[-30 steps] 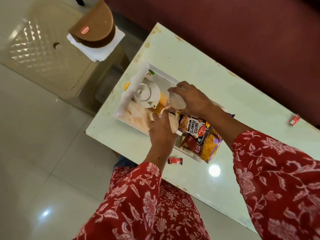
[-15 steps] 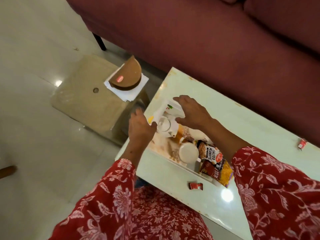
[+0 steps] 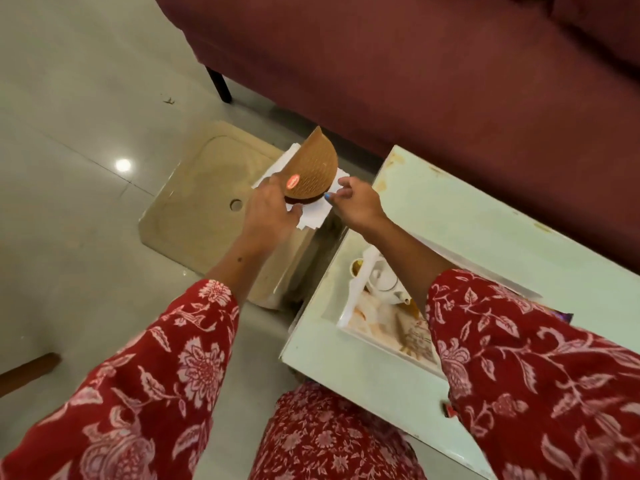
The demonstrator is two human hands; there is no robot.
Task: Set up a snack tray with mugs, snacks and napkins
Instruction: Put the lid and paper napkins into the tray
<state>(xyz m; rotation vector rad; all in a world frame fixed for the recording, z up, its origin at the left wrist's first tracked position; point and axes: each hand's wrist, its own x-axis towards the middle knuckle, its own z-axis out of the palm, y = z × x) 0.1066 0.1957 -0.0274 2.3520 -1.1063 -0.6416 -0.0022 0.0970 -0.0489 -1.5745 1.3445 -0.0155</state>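
A brown half-round napkin holder (image 3: 311, 168) with a red sticker sits on a stack of white napkins (image 3: 317, 216) on a beige stool. My left hand (image 3: 272, 209) grips the holder's near left edge, thumb under it. My right hand (image 3: 358, 202) pinches the napkins' right edge beside the holder. The white tray (image 3: 349, 306) lies on the pale green table, under my right forearm. It holds a white teapot (image 3: 382, 282) and a small cup (image 3: 356, 266). My sleeve hides the mugs and snack packets.
The beige stool (image 3: 201, 202) stands on the tiled floor left of the table (image 3: 467, 220). A maroon sofa (image 3: 415, 64) runs along the far side, with a dark leg (image 3: 220, 84). A small red wrapper (image 3: 450, 410) lies near the table's front edge.
Both hands have left the tray and reached left to the stool. My left hand now holds the napkin holder and my right hand pinches the napkins. The view has swung left.
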